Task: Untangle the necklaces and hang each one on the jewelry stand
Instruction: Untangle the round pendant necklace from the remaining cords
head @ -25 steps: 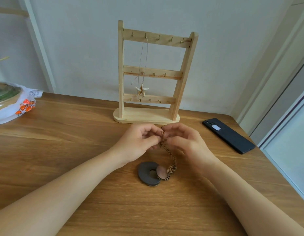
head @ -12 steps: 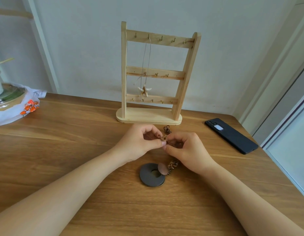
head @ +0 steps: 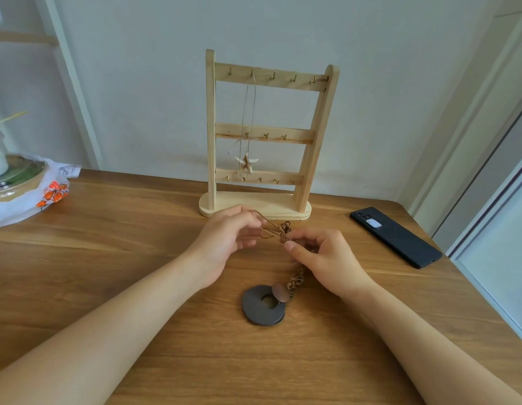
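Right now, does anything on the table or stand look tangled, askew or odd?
Only the brown cord necklace: bunched in a knot between the left hand and right hand, its dark grey disc pendant lying on the wooden table. The starfish necklace hangs straight on the wooden stand.

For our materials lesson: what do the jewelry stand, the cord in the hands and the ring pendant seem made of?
Jewelry stand: pale, seemingly unvarnished wood, grain showing. Cord: brown, thin, knotted, likely leather or waxed string. Ring pendant: matte dark grey, smooth; perhaps stone, ceramic or painted wood, cannot tell.
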A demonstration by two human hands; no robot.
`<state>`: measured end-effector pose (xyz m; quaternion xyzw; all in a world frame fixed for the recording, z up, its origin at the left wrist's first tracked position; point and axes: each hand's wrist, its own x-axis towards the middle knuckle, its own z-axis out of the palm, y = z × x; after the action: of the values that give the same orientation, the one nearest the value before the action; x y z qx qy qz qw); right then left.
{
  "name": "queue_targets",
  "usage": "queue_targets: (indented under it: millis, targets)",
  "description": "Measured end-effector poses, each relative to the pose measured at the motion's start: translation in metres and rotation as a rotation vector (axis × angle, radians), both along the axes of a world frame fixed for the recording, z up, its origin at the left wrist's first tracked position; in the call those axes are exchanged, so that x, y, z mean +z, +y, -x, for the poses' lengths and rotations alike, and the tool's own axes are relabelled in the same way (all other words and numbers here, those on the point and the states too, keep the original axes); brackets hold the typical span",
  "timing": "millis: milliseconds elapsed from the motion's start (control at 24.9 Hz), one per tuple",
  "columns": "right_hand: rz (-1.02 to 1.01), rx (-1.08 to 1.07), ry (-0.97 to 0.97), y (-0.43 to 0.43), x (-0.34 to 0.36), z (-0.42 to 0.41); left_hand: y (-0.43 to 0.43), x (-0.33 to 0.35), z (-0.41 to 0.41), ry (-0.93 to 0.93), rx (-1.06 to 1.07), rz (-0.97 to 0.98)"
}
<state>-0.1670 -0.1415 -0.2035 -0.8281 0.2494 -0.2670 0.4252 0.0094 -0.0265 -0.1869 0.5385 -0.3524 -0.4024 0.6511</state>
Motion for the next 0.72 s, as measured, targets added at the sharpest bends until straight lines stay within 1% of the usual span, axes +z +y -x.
queue_targets:
  millis: [80, 201, 241, 282, 362, 402, 443, 523, 563, 644, 724]
  targets:
    - [0.003, 0.022, -0.006, 0.001, 0.002, 0.0, -0.004, -0.001, -0.001, 0.011, 0.075, -0.057]
    - [0.012, 0.011, -0.009, 0.002, -0.002, 0.0, -0.003, -0.003, -0.001, 0.023, 0.12, -0.089]
    - [0.021, 0.01, -0.007, 0.003, -0.003, -0.001, -0.002, -0.005, -0.001, -0.054, 0.158, -0.1]
    - [0.029, 0.01, -0.002, 0.004, -0.004, 0.0, -0.001, -0.008, -0.002, -0.216, 0.208, -0.113]
    - [0.045, 0.013, 0.003, 0.004, -0.004, 0.0, 0.002, -0.011, -0.001, -0.615, 0.254, -0.104]
    - [0.054, 0.015, 0.004, 0.004, -0.005, 0.0, 0.003, -0.011, 0.0, -0.743, 0.235, -0.074]
    - [0.064, 0.018, 0.006, 0.004, -0.005, 0.0, 0.004, -0.01, 0.001, -0.791, 0.204, -0.045]
    - [0.081, 0.026, 0.002, 0.004, -0.004, 0.0, 0.004, -0.007, 0.002, -0.761, 0.155, -0.028]
    - [0.083, 0.029, -0.001, 0.004, -0.004, 0.0, 0.003, -0.006, 0.003, -0.733, 0.121, -0.05]
    - [0.092, 0.03, -0.008, 0.004, -0.004, -0.001, 0.002, -0.007, 0.002, -0.743, 0.049, -0.12]
    - [0.095, 0.019, -0.012, 0.002, -0.004, -0.002, 0.0, -0.008, 0.001, -0.72, 0.028, -0.158]
